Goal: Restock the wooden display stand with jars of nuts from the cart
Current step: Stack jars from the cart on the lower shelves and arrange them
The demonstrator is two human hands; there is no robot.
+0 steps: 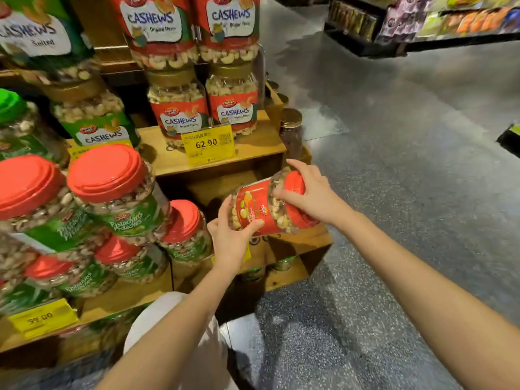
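Both hands are on it: the jar of nuts (263, 208) hangs tipped on its side in the air above the front right corner of the wooden display stand (305, 243), just in front of the dark open compartment under the cashew shelf. The left hand (232, 235) cups the base end, thumb laid across the red label, fingers curled round the far side. The right hand (308, 192) wraps the shoulder by the red lid (295, 182), fingers bent over the clear wall. It looks packed full, so it is probably weighty for its size, and the body seems to be stiff plastic: no flex, but smooth and likely slick. One hand under the base and one at the shoulder is the sound hold; carrying it by the lid alone would be a gamble. To the left stand the pistachio jars (112, 192), above them the cashew jars (180, 108) behind a yellow price tag (208, 143), and a dark jar (291, 132) sits at the upper shelf's right corner. The cart is nowhere in view. The back of the compartment is lost in shadow, the label's wording is too blurred to read, and the left fingertips are hidden behind the jar.
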